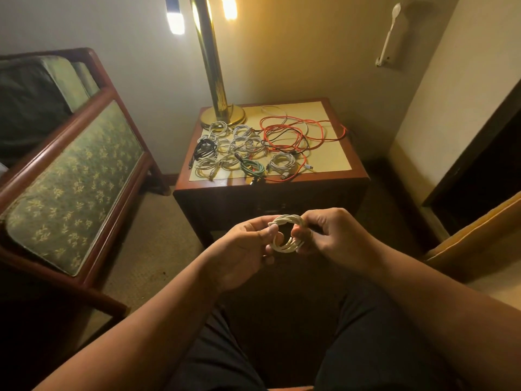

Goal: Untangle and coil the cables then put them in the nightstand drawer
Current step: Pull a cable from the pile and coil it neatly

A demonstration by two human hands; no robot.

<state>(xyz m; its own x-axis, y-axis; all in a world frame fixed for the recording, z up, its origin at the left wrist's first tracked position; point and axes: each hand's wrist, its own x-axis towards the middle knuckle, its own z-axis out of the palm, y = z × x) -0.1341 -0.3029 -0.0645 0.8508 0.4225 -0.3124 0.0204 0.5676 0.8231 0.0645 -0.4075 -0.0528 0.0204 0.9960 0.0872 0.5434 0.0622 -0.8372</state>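
Observation:
A coiled white cable (287, 220) hangs between both hands in front of the nightstand (338, 170). My left hand (245, 246) pinches the coil's left side and my right hand (335, 235) grips its right side. On the nightstand top lie several coiled white cables (239, 145), a coiled black cable (205, 148), a coiled green cable (252, 166) and another white coil (282, 162). A loose tangle of red cables (293, 131) with a black strand spreads over the right half. The drawer front (267, 206) is in shadow and looks shut.
A brass lamp (221, 114) stands at the nightstand's back left corner. A wooden-framed green patterned armchair (73, 176) stands to the left. A wooden edge (476, 235) juts in at the right. My dark-clothed legs (282, 348) fill the bottom.

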